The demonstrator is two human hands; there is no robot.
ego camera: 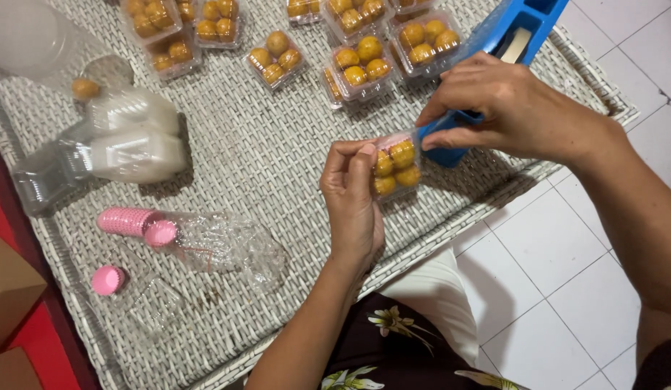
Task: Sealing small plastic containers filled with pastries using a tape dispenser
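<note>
The left hand [352, 202] grips a small clear plastic box of round golden pastries [395, 167], its fingers curled around the box's near side and the thumb pressed along the edge, holding it upright just above the woven white tray [278, 159]. The right hand [505, 108] is clenched around a blue tape dispenser [510, 43], whose lower tip meets the top corner of the box, right beside the left thumb. The dispenser's body slants up and away from the right hand toward the far edge of the tray.

Beyond both hands, at the tray's far side, lie several more filled clear boxes [361, 65] of the same golden pastries, well apart from the one being held. To the left of the left hand, near it, lies a crumpled clear plastic bag [231, 245] with a stack of pink paper cups [130, 221] at its mouth; a single pink cup [107, 279] sits further left. Farther out on that side rest stacks of empty clear boxes [133, 141]. Below the left wrist, a dark floral garment [393, 347] and white cloth cover the person's lap, over a white tiled floor [566, 289].
</note>
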